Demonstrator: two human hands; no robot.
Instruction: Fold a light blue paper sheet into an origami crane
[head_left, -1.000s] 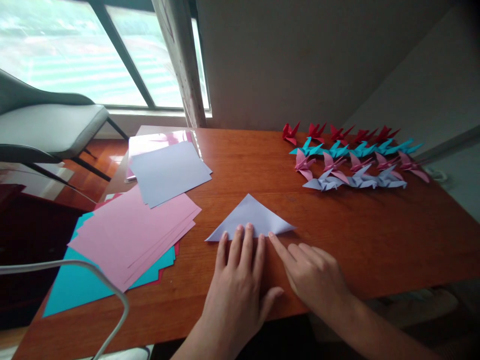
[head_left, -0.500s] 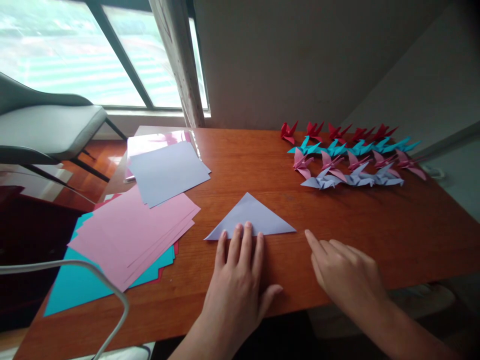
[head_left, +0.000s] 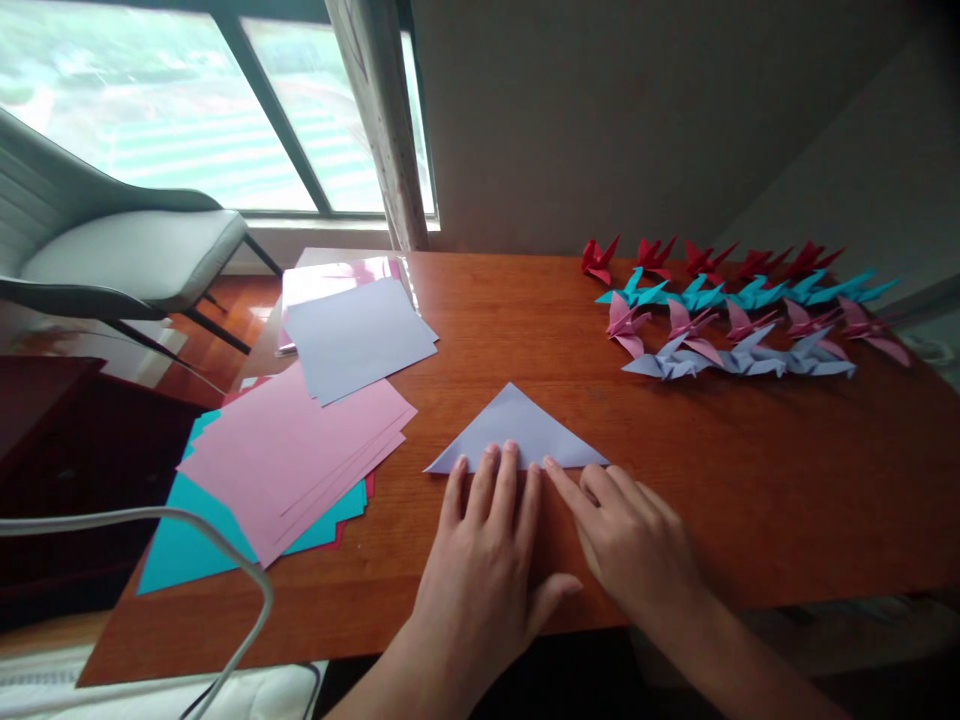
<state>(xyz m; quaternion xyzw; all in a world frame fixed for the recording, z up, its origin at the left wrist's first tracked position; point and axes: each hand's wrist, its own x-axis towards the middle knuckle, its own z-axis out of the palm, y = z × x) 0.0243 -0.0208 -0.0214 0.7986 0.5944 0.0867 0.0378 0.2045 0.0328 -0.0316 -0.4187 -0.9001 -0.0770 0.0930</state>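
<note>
One pale lavender paper triangle (head_left: 517,418) lies on the brown wooden counter (head_left: 495,330) under the flat, open left hand (head_left: 484,560), while the right hand (head_left: 637,540), grasping nothing, index extended, seemingly creases its near edge, needing even pressure next.

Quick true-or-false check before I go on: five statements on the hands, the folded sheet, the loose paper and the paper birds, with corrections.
1. The left hand has fingertips on the lavender triangle. True.
2. The right hand is lifted well clear of the triangle. False: its index fingertip is at the triangle's near edge.
3. The red birds form the row farthest from the hands. True.
4. The row nearest the hands is turquoise. False: the lavender birds are nearest.
5. The loose lavender sheets partly overlap the pink sheets. True.
</note>
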